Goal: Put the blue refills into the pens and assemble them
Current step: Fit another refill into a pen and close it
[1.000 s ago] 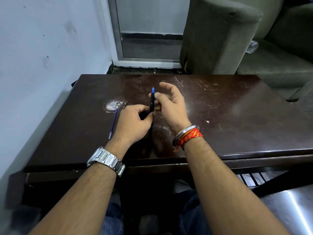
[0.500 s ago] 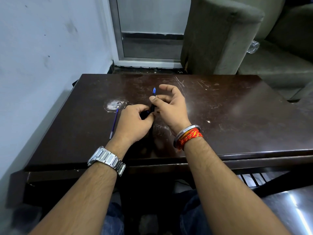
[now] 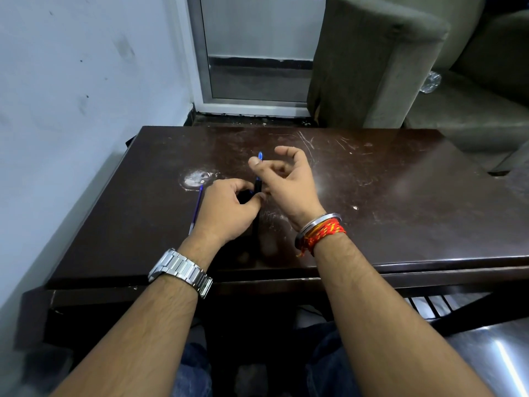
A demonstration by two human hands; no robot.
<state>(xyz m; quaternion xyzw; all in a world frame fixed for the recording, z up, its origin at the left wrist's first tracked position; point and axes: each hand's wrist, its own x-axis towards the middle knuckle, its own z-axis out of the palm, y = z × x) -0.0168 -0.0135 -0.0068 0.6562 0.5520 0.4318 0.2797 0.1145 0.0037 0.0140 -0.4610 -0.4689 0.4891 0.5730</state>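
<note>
- The left hand [image 3: 226,207] sits low over the dark brown wooden counter [image 3: 400,196]; its grip is clenched around a slim black pen barrel [image 3: 258,187], with thumb and curled fingers closing on the lower part; the barrel stands nearly upright between the two hands.
- The right hand [image 3: 289,181] is just beside the left; its grip pinches a thin blue refill [image 3: 260,155] between thumb and forefinger, with the other fingers loosely curled and spread.
- The blue refill's upper end pokes out above the right thumb, in line with the black pen barrel below it (the fingers hide how far it sits inside the barrel).
- A second thin blue refill [image 3: 197,209] lies flat on the counter just left of the left hand; its near end runs behind the wrist; its far end reaches a whitish worn patch [image 3: 196,179] in the counter's surface.
- A silver metal link watch [image 3: 180,272] circles the left wrist; a plain steel bangle [image 3: 317,223] and a red-and-orange woven thread [image 3: 325,234] circle the right.
- Beyond the counter's far edge stand a grey-green upholstered sofa [image 3: 372,67] and a metal-framed glass door [image 3: 257,53]; a pale painted wall [image 3: 71,96] runs along the left side.
</note>
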